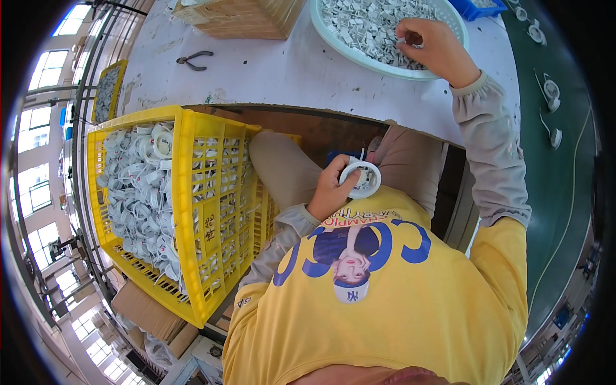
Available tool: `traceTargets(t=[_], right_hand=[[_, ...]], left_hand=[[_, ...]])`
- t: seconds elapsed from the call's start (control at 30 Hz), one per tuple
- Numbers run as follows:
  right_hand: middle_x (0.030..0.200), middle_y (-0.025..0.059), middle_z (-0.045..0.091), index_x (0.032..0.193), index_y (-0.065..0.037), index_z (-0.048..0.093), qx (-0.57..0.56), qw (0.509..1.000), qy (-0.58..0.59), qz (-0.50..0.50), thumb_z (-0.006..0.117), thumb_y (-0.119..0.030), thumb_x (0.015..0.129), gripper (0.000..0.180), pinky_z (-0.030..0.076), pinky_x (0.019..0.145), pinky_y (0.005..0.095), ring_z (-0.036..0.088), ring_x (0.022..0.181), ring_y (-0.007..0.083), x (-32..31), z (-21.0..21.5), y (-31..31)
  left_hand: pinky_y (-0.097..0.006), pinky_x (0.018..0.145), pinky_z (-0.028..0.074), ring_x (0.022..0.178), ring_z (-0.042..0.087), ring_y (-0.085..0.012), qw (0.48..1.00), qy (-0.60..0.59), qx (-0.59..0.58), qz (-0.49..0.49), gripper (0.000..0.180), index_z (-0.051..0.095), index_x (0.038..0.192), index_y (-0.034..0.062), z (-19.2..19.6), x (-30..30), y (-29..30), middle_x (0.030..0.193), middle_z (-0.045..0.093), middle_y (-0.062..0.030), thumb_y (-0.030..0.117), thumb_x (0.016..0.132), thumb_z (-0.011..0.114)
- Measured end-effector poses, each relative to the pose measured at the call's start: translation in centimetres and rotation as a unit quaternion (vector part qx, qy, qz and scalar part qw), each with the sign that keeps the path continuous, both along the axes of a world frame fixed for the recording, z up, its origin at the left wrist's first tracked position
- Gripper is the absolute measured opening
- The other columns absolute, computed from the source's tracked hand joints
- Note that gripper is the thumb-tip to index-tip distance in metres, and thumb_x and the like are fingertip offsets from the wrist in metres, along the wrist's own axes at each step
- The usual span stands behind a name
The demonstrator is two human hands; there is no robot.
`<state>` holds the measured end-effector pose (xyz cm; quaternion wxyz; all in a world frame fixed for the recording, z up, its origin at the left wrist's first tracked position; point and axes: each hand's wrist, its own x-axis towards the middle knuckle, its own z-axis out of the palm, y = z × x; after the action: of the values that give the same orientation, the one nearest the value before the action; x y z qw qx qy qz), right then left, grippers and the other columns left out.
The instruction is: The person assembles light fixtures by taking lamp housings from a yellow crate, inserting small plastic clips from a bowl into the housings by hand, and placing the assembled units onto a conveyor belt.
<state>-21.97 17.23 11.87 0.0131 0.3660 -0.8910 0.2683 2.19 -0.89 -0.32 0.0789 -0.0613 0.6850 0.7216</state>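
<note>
Gripping a white ring part [360, 178] in the left hand [329, 192], the person's right hand [431, 43] pinches small clips in a pale basin [321, 25] at the white table's [282, 70] edge.

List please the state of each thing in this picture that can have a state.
left hand: closed around a white ring part, held over the lap
right hand: fingers pinched in the basin's small white pieces
basin: full
yellow crate: filled with white parts
pliers: lying on the table, untouched
</note>
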Motion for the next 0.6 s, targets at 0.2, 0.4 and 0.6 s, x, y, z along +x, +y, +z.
traceTargets(t=[0.2,0.4,0.6], right_hand=[[0.080,0.0066,0.059,0.090,0.000,0.056,-0.151,0.988,-0.007,0.021,0.061,0.001,0.075,0.016,0.047,0.066,0.0251,0.057,0.069,0.0142,0.8,-0.8,0.6],[0.077,0.0001,0.057,0.096,-0.002,0.061,-0.291,0.951,-0.097,0.034,0.057,-0.001,0.078,0.018,0.042,0.062,0.0193,0.050,0.065,0.0058,4.1,-0.8,0.4],[0.082,0.0044,0.060,0.100,0.000,0.057,-0.367,0.874,-0.306,0.088,0.056,0.003,0.079,0.021,0.044,0.063,0.0191,0.057,0.070,0.0071,7.4,-0.5,1.3]], left_hand=[[-0.021,0.065,0.043,0.074,0.052,-0.0054,1.000,0.002,0.002,0.006,0.013,0.054,0.092,0.0011,0.5,-0.2,0.1,0.081,0.058,-0.0017,0.007,0.082,0.058],[-0.022,0.065,0.043,0.074,0.052,-0.0058,1.000,0.000,0.004,0.004,0.013,0.054,0.093,0.0007,0.9,-0.5,0.1,0.082,0.058,-0.0022,0.008,0.082,0.058],[-0.020,0.061,0.040,0.070,0.048,-0.0037,1.000,0.017,0.024,0.008,0.009,0.051,0.089,0.0012,0.7,-0.9,0.4,0.077,0.055,-0.0015,0.008,0.084,0.056]])
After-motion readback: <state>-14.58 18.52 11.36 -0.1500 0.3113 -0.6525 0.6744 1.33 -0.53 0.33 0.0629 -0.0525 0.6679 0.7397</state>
